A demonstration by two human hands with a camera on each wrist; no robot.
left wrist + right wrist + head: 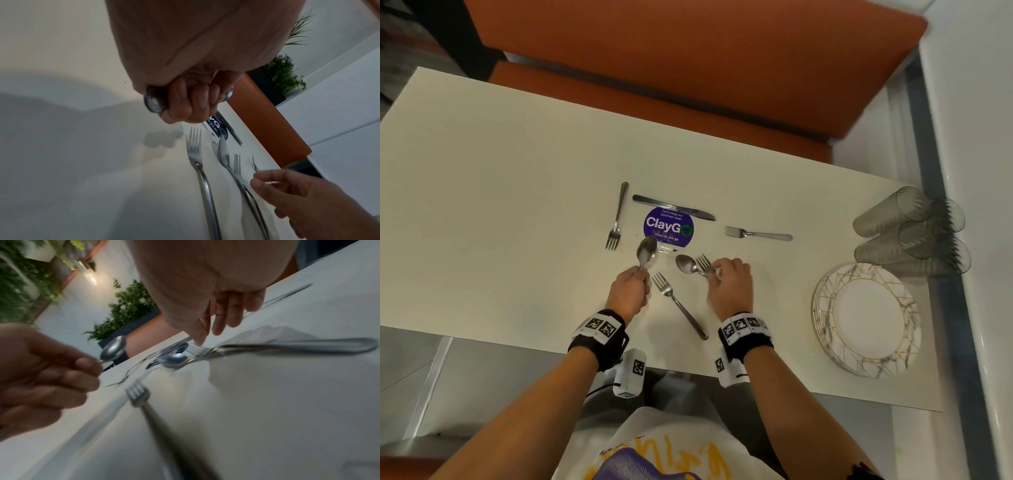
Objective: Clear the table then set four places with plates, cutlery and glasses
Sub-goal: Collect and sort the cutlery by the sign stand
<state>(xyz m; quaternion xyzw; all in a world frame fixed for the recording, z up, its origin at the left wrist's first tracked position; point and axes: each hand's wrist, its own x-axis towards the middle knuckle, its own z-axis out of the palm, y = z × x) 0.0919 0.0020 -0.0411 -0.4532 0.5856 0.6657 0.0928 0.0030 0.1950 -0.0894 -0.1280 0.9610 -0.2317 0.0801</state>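
Head view, looking down on a white table (500,192) with an orange bench (688,58) along its far side. The left hand (627,294) is closed in a fist around the handle of a spoon (647,251), whose bowl points away from the person and sits raised beside a round purple "ClayGo" sticker (668,226). The left wrist view confirms the grip: the fingers (191,100) are curled tight round the handle. The right hand (730,287) lies over the handles of a second spoon (686,264) and a fork (703,263), which lie together on the table; its fingers (221,321) are loosely extended, and the blurred right wrist view does not show whether they pinch the handles or only touch them. Between the two hands a loose fork (678,303) lies diagonally, tines away from the person. Beyond the sticker lie a table knife (673,207), a fork to the left (617,216) and a fork to the right (758,234). At the table's right end stands a stack of gold-veined plates (866,320); just beyond it, ribbed smoky glasses (907,228) lie on their sides in a heap.
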